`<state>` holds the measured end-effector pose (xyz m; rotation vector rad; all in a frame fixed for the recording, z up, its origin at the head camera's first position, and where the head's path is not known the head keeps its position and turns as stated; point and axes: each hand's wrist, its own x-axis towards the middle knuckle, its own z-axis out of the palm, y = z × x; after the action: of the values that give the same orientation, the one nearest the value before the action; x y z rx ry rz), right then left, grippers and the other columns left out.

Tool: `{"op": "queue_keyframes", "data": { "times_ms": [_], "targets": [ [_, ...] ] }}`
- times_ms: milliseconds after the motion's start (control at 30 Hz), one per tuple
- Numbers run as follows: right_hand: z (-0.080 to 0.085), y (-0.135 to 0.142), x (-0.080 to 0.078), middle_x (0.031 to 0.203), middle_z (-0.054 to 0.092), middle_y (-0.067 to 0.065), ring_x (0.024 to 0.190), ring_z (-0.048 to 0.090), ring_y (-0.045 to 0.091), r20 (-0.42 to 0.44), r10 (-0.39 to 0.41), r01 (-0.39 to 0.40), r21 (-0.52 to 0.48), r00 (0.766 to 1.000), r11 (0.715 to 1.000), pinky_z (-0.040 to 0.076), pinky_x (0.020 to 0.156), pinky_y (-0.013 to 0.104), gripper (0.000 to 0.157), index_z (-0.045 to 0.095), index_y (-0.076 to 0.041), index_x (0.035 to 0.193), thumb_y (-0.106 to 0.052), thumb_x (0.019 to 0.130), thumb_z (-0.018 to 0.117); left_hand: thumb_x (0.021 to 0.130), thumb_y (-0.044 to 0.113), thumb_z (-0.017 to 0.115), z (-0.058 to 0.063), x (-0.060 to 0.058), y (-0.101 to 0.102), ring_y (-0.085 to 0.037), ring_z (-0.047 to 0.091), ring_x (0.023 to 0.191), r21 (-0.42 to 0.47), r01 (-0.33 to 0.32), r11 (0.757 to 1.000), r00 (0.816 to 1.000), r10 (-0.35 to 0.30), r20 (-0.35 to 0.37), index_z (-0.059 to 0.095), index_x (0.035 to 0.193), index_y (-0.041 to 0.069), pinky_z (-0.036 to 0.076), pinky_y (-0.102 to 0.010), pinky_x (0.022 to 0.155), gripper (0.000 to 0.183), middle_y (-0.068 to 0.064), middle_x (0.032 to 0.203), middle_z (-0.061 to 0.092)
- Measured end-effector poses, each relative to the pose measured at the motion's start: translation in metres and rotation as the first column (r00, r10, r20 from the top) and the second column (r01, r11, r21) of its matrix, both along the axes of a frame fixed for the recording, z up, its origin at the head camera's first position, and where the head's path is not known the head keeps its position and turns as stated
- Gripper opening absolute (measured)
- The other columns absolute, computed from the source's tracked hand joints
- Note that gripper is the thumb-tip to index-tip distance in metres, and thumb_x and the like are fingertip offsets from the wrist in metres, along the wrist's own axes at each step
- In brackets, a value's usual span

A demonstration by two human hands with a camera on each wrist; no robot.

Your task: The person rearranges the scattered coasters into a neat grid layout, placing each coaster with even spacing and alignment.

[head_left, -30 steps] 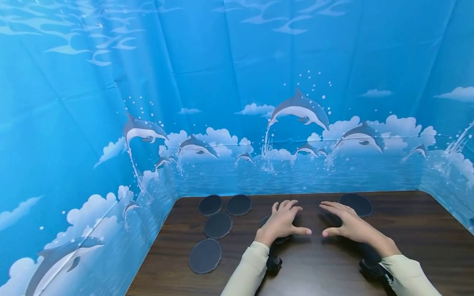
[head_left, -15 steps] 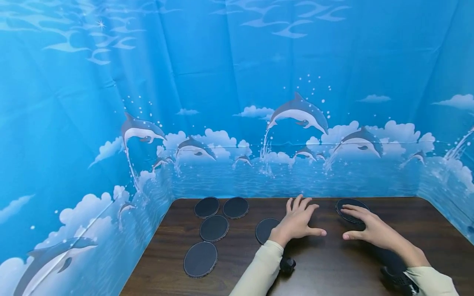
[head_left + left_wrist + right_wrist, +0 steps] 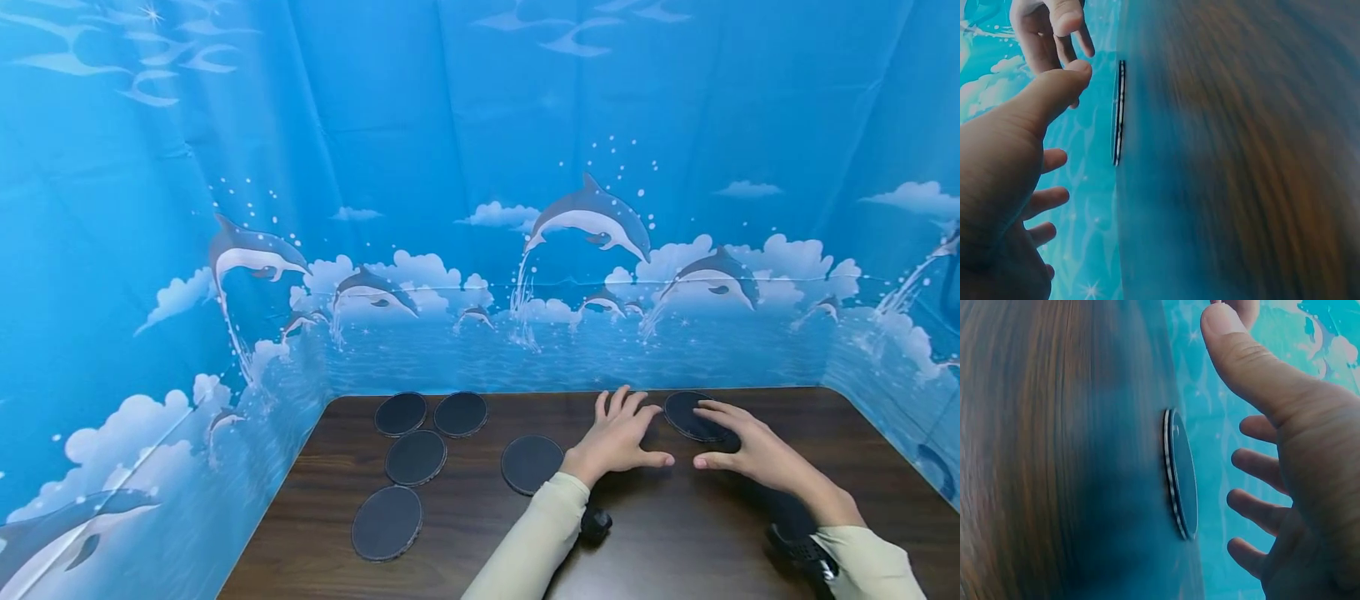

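Observation:
My left hand (image 3: 617, 437) hovers above the brown table with fingers spread and nothing in its grasp. Facing it on the right, my right hand (image 3: 761, 450) is also empty, its thumb apart from its fingers. A dark round coaster (image 3: 684, 417) lies flat near the table's back edge, partly covered by the right fingertips in the head view. The right wrist view shows this coaster (image 3: 1185, 478) from the side, with a pale line around its rim, beside the spread fingers (image 3: 1259, 509). Another dark coaster (image 3: 531, 463) lies left of the left hand, near its sleeve.
Several more dark coasters lie on the left of the table: two at the back (image 3: 401, 414), one (image 3: 416, 457) in front of them and one (image 3: 387, 523) nearer. A blue cloth printed with dolphins (image 3: 592, 221) hangs along the back and sides. Black wrist devices (image 3: 596, 525) show under the forearms.
Both hands have moved to the right over the table. The middle coaster, earlier partly under the left hand, is now almost fully visible. The right fingers now overlap the far-right coaster. The view has shifted slightly.

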<state>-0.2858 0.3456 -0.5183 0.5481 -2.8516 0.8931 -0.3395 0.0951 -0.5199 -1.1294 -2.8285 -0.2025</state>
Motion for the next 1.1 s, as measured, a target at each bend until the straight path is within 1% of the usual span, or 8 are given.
{"op": "queue_keyframes", "data": {
  "times_ms": [133,233,400,567,767,1000,1100],
  "targets": [
    [0.0,0.011,0.0,0.148,0.039,0.033,0.132,0.032,0.06,-0.019,-0.037,0.037,0.019,0.999,0.999,0.032,0.09,0.081,0.087,0.053,0.006,0.142,-0.045,0.08,0.087,0.09,0.074,0.055,0.0,-0.001,0.011,-0.024,0.015,0.152,0.002,-0.001,1.0,1.0,0.001,0.007,0.046,0.152,0.03,0.016,-0.053,0.118,0.076,0.004,0.162,0.03],
    [-0.001,0.02,0.0,0.148,0.038,0.034,0.131,0.032,0.061,-0.017,-0.073,0.074,0.037,0.997,0.997,0.031,0.09,0.081,0.087,0.053,0.007,0.141,-0.045,0.08,0.087,0.091,0.073,0.056,0.0,-0.001,0.018,-0.024,0.019,0.15,0.011,-0.001,1.0,1.0,0.001,0.009,0.047,0.152,0.031,0.017,-0.052,0.118,0.074,0.004,0.16,0.032],
    [-0.004,0.034,0.0,0.147,0.036,0.036,0.13,0.031,0.062,-0.011,-0.116,0.116,0.054,0.993,0.992,0.028,0.089,0.083,0.087,0.053,0.008,0.141,-0.045,0.081,0.086,0.093,0.069,0.058,-0.002,-0.002,0.028,-0.022,0.023,0.148,0.011,-0.035,0.999,0.999,0.035,0.009,0.048,0.151,0.031,0.02,-0.052,0.116,0.07,0.005,0.158,0.035],
    [-0.009,0.039,-0.003,0.147,0.035,0.037,0.13,0.03,0.063,0.008,-0.132,0.132,0.043,0.991,0.99,0.026,0.089,0.083,0.086,0.053,0.009,0.14,-0.046,0.082,0.085,0.094,0.064,0.061,-0.001,-0.009,0.035,-0.023,0.023,0.148,0.04,-0.08,0.996,0.996,0.078,0.03,0.049,0.15,0.03,0.021,-0.053,0.116,0.067,0.005,0.157,0.035],
    [-0.016,0.042,-0.007,0.147,0.034,0.038,0.13,0.031,0.063,0.014,-0.151,0.151,0.049,0.988,0.987,0.029,0.091,0.082,0.089,0.053,0.01,0.14,-0.05,0.082,0.084,0.094,0.063,0.061,-0.002,-0.019,0.04,-0.024,0.022,0.148,0.038,-0.111,0.993,0.993,0.109,0.05,0.051,0.149,0.03,0.021,-0.052,0.116,0.065,0.005,0.157,0.034],
    [-0.021,0.042,-0.012,0.147,0.033,0.039,0.13,0.031,0.064,0.016,-0.17,0.169,0.066,0.985,0.983,0.028,0.092,0.082,0.091,0.051,0.01,0.142,-0.053,0.083,0.081,0.095,0.062,0.062,-0.011,-0.028,0.039,-0.025,0.022,0.148,0.013,-0.127,0.992,0.988,0.126,0.089,0.054,0.147,0.026,0.02,-0.053,0.116,0.064,0.004,0.158,0.034],
    [-0.024,0.043,-0.016,0.148,0.033,0.039,0.131,0.031,0.064,0.019,-0.186,0.184,0.076,0.982,0.98,0.027,0.093,0.082,0.093,0.05,0.011,0.141,-0.055,0.083,0.08,0.095,0.063,0.061,-0.012,-0.031,0.039,-0.025,0.023,0.147,0.006,-0.138,0.99,0.985,0.137,0.105,0.055,0.147,0.025,0.021,-0.052,0.115,0.065,0.003,0.158,0.034]
  ]
}}
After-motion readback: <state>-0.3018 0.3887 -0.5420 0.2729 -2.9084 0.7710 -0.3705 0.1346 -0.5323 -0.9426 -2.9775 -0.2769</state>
